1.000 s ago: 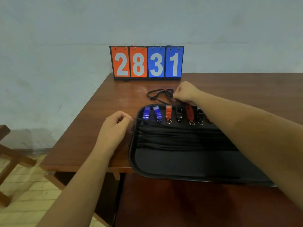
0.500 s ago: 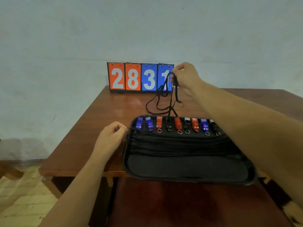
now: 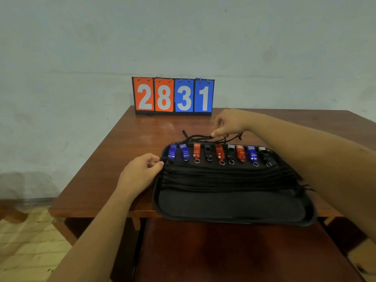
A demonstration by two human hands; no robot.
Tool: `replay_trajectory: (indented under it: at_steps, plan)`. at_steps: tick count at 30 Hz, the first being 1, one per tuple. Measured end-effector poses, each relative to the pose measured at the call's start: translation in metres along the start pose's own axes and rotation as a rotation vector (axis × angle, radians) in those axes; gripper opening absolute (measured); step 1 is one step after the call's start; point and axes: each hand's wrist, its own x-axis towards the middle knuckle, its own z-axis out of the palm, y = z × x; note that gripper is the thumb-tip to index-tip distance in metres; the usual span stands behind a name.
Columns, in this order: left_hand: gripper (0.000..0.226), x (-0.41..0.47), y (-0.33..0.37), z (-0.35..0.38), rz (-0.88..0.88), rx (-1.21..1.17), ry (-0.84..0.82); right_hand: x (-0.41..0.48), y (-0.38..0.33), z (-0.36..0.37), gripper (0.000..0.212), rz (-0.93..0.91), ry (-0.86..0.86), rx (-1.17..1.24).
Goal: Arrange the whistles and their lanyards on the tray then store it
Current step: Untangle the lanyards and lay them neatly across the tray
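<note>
Pinching a loose black lanyard (image 3: 205,137) just beyond the tray (image 3: 234,208), the right hand (image 3: 230,123) grips it; the left hand (image 3: 140,174) — fingers curled — pinches the laid cords (image 3: 227,178) at the tray's edge.

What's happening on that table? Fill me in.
A person is laying out whistles on a black tray. Nine whistles sit in a row along its far edge, with black lanyards stretched across the middle. The right hand pinches one loose lanyard just behind the tray, while the left hand grips the cord ends at the tray's left edge. A scoreboard reads 2831.
</note>
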Motion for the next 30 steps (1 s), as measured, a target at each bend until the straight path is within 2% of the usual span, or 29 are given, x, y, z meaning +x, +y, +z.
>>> replay_trajectory:
  at_steps: [3,7,9,14,18,25,30]
  plan:
    - [0.010,0.000,-0.001,0.001,0.030,-0.017,0.000,-0.001,0.004,0.000,0.026,-0.025,-0.093,-0.127]
    - [0.017,0.001,-0.003,0.001,0.038,-0.060,0.021,0.007,0.011,0.001,0.028,0.005,-0.054,-0.143]
    - [0.018,0.001,-0.003,0.001,0.039,-0.082,0.031,0.010,0.012,0.000,0.024,0.025,0.012,0.067]
    - [0.017,0.001,-0.002,0.002,0.034,-0.092,0.019,0.023,0.002,-0.009,0.017,0.264,0.306,1.000]
    - [0.014,0.001,-0.003,0.002,0.037,-0.102,0.019,0.028,-0.010,-0.026,0.022,0.224,0.462,1.528]
    - [0.007,0.002,-0.003,0.003,0.029,-0.056,0.014,0.027,-0.017,-0.061,0.018,0.057,0.663,1.892]
    - [0.009,0.002,-0.002,0.004,0.018,-0.026,0.001,0.018,-0.020,-0.082,0.020,-0.008,0.747,2.004]
